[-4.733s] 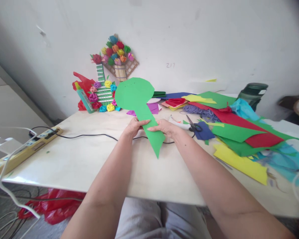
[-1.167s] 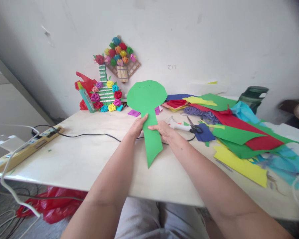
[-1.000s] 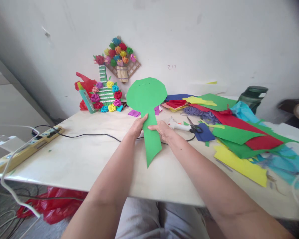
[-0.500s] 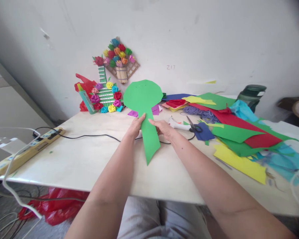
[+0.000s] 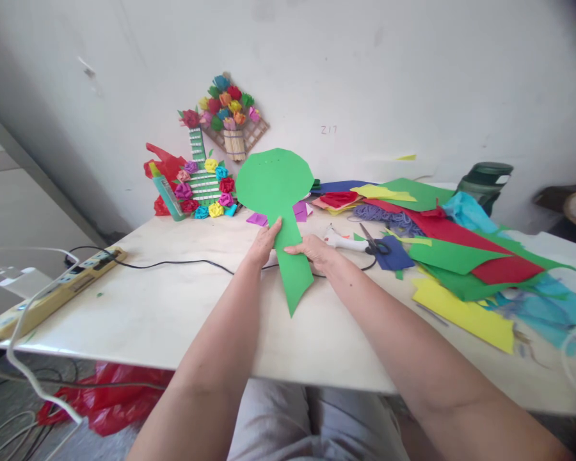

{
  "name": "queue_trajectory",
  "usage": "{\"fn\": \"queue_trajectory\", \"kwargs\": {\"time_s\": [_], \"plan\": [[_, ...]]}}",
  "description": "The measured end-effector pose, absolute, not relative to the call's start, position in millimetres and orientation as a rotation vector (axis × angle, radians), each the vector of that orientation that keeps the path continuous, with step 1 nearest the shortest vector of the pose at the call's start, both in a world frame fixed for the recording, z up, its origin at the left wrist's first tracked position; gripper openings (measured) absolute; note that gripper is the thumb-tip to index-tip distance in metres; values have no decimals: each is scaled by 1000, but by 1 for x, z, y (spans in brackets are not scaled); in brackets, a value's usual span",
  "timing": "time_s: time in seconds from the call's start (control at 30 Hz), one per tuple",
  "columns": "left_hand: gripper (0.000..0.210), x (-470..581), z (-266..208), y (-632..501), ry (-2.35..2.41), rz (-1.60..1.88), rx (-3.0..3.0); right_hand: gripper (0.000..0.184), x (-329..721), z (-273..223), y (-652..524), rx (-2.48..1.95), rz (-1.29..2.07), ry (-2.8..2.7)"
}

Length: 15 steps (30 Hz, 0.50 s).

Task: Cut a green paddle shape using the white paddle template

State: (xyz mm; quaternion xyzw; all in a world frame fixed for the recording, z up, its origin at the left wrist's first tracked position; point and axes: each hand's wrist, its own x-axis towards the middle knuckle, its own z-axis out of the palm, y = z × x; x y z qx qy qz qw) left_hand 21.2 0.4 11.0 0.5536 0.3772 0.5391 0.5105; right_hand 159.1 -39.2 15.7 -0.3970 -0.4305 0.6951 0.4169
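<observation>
A green paper cutout [image 5: 274, 182] with a wide rounded top and a long strip ending in a slanted point is held up over the table. My left hand [image 5: 265, 242] pinches the strip's left edge just below the rounded part, thumb in front. Lower down on the right edge, my right hand [image 5: 312, 251] grips the strip with its thumb across the front. The other fingers of both hands are partly hidden behind the paper. Purple paper pieces [image 5: 300, 211] show behind the cutout. To the right of my right hand lie a white glue gun [image 5: 345, 241] and scissors [image 5: 377, 246].
Colored paper sheets [image 5: 461, 259] and purple yarn [image 5: 388, 219] cover the table's right side near a dark green bottle [image 5: 484, 182]. Paper-flower crafts [image 5: 205, 182] and a glue bottle [image 5: 167, 193] stand back left. A power strip [image 5: 57, 291] sits left; a black cord [image 5: 173, 261] crosses the table.
The cutout has tilted slightly, its pointed lower end swinging right. My right thumb has slid lower and farther across the strip. My left hand keeps nearly the same place.
</observation>
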Motion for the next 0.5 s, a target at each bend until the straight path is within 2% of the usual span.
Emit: {"fn": "queue_trajectory", "kwargs": {"time_s": [0.23,0.5], "plan": [[26,23,23,-10,867,1344,1284,8,156,12,-37,-968,1694,-1102],[40,19,8,7,926,1334,1206,14,161,15,-40,-1031,1813,-1191]]}}
